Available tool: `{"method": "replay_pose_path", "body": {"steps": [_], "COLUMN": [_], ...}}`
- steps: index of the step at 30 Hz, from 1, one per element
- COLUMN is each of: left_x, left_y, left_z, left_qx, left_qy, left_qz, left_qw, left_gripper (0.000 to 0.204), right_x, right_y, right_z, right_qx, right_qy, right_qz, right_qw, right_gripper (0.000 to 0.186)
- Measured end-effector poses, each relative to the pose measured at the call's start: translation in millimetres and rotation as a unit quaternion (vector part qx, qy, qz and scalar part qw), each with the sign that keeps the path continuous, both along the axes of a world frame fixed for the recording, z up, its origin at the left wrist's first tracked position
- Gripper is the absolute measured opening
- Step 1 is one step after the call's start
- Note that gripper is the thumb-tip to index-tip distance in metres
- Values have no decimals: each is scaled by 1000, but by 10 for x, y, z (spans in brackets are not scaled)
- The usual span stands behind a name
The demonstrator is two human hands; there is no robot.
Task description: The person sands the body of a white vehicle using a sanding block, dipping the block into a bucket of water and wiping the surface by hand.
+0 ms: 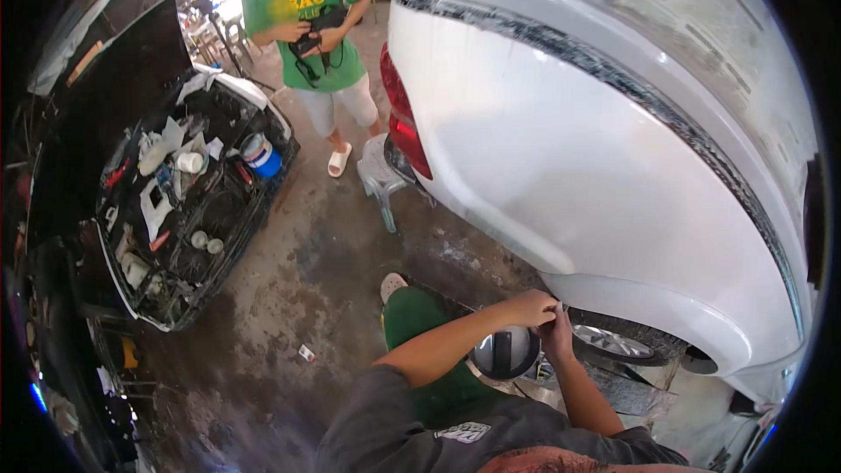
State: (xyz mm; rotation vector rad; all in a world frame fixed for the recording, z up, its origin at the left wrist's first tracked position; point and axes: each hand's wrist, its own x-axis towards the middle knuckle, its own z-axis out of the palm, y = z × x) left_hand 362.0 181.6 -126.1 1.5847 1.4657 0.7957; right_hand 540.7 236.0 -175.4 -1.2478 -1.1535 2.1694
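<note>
My left hand (531,307) and my right hand (555,333) meet low in front of me, fingers closed and nearly touching. A small pale bit shows at their fingertips, too small to name. Just beneath them sits a round grey thing with a black band across it (505,353), partly behind my left forearm. Close beyond my hands is the white car (561,149), with its wheel (613,343) and dark tyre to the right of my right hand.
A person in a green shirt (307,26) stands ahead, holding a black object. A plastic stool (382,177) stands by the red tail light (405,114). At left, an open car bay (188,285) holds a blue-and-white can (261,156), rags and tools. A small box (306,353) lies on the stained floor.
</note>
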Motion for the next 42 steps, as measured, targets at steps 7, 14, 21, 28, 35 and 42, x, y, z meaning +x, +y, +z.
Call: {"method": "replay_pose_path", "body": {"steps": [7,14,21,28,35,42], "left_x": [-40,-139,-30,33,-18,-59], "left_y": [104,48,-112,-328,-553,-361], "left_z": [-491,-319,-453,-429,-690,-550], "left_qx": [94,26,8,-51,-33,-104], "left_qy": [162,177,193,176,189,163], "left_qz": [116,66,84,45,57,-9], "left_qw": [975,982,978,982,980,981], "left_gripper": [28,33,32,51,43,39], "right_x": [158,318,499,476,301,735], "right_y": [-104,-163,-141,141,-110,-61], "right_z": [-638,-1459,-2247,-3293,-3630,-3764], "right_qx": [49,338,415,464,407,269], "right_qy": [-180,-308,-245,-248,-294,-344], "right_qz": [156,478,514,584,577,372], "right_qw": [970,750,709,618,644,819], "right_gripper": [34,35,36,41,40,37]}}
